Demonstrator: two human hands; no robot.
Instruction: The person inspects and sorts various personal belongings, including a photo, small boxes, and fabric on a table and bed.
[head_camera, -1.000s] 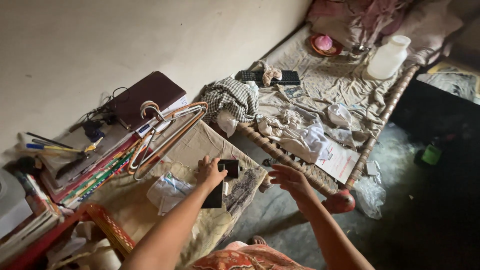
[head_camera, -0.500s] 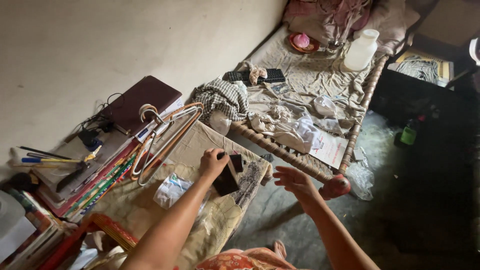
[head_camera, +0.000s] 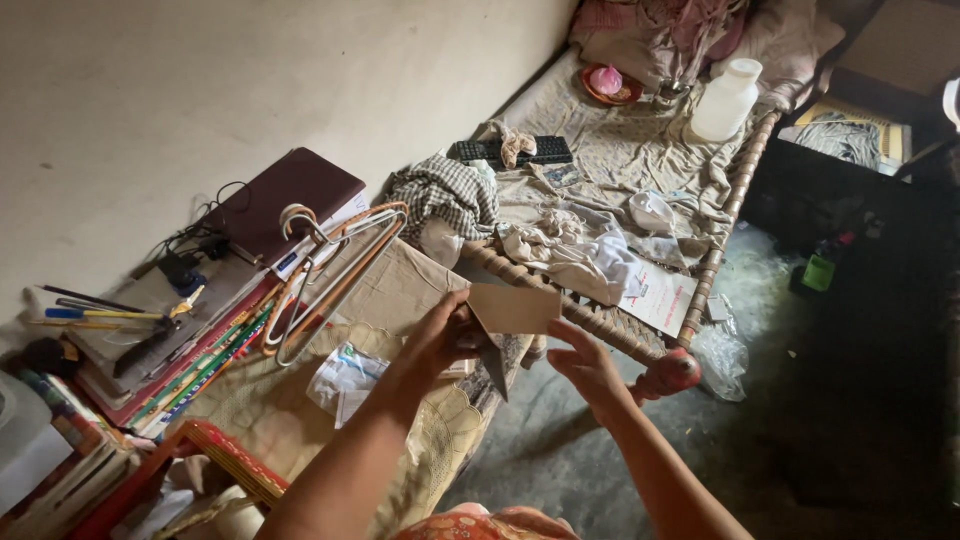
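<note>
My left hand (head_camera: 435, 338) grips a small flat card-like piece (head_camera: 514, 308), tan on the side facing me, with a dark flap (head_camera: 495, 366) hanging under it. It is held up above the edge of a cloth-covered table (head_camera: 400, 290). My right hand (head_camera: 588, 365) hovers just right of the piece with fingers spread, its fingertips close to the lower right edge; I cannot tell if they touch it.
Hangers (head_camera: 335, 270), a dark laptop (head_camera: 285, 200), pens and stacked books (head_camera: 160, 350) crowd the table's left. A cot (head_camera: 620, 330) behind carries rumpled clothes, a keyboard (head_camera: 510, 152), a white jug (head_camera: 725, 98) and a bowl (head_camera: 605, 82). A plastic bag (head_camera: 720, 360) lies on the floor.
The left hand has lifted the piece off the table and turned it, so its tan side shows instead of the dark one. The right hand has moved up toward it.
</note>
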